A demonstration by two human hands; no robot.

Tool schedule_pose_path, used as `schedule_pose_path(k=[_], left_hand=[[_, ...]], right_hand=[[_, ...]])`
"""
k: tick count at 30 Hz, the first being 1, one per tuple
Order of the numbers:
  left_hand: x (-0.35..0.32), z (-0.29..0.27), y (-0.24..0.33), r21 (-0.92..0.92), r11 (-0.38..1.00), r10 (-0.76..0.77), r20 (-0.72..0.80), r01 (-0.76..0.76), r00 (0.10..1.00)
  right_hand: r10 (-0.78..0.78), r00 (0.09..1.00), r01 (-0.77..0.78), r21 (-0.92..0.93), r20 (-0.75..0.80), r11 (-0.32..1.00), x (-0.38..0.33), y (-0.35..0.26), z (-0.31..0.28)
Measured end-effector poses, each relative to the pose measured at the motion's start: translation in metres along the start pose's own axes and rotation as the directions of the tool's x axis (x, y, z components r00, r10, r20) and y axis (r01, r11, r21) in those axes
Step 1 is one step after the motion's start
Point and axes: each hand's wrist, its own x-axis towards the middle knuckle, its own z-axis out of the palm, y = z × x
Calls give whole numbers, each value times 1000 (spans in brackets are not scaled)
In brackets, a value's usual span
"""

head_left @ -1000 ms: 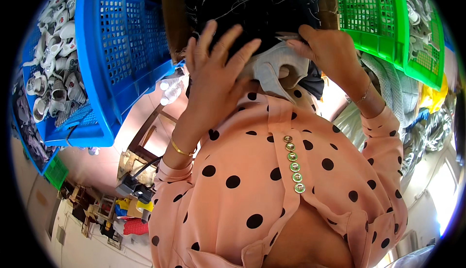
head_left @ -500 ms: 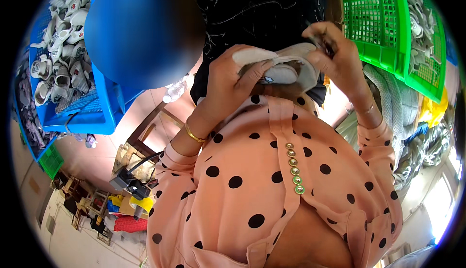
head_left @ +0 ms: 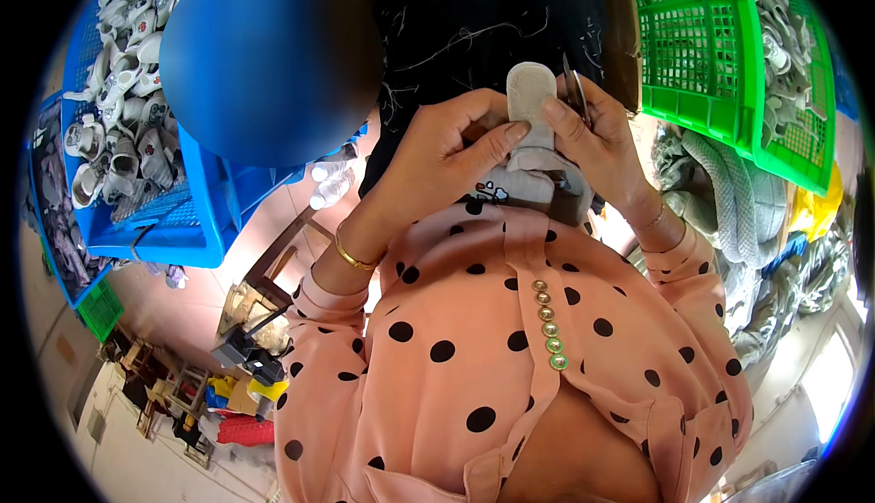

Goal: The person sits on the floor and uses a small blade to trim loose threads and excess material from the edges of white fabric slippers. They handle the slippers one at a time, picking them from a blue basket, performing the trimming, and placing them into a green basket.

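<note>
A pale grey shoe upper (head_left: 547,166) is held close to my body, its rounded tongue (head_left: 529,93) standing up away from me. My left hand (head_left: 447,152) pinches it from the left, thumb lying at the tongue's base. On the other side my right hand (head_left: 597,143) grips the tongue's edge between thumb and fingers. A pair of dark, pointed thread snips (head_left: 573,88) also sits in the right hand, blades pointing away from me. A small dark embroidered motif (head_left: 492,192) shows on the shoe upper below my left hand.
On the left, a blue crate (head_left: 205,220) holds many similar shoe uppers (head_left: 118,84). A green crate (head_left: 697,70) with more pale pieces (head_left: 779,43) stands at the right. Grey fabric pieces (head_left: 738,193) are heaped below it. Loose threads cling to the black cloth (head_left: 483,11) on my lap.
The shoe upper has been turned so that its tongue now points up and away from me. My right hand has come in lower onto the tongue, and the snips show more clearly.
</note>
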Motion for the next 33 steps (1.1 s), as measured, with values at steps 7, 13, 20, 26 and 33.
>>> schedule_pose_path(k=[7,13,20,26,33], left_hand=[[3,2,-7,-131,989,-75,-45,68,996],[6,11,0,-168,983,-95,-105,77,990],[5,13,1,-149,983,-125,-139,104,982],[6,14,3,-167,981,-118,-115,98,986],[3,16,6,-94,985,-151,-84,143,985]], right_hand=[[-279,959,234,-433,-43,871,8,8,-13],[-527,830,368,-891,185,265,4,-17,-34],[-459,853,341,-931,248,129,2,-26,-36],[-443,859,349,-927,258,139,6,-30,-37],[-513,797,413,-907,317,81,6,-36,-39]])
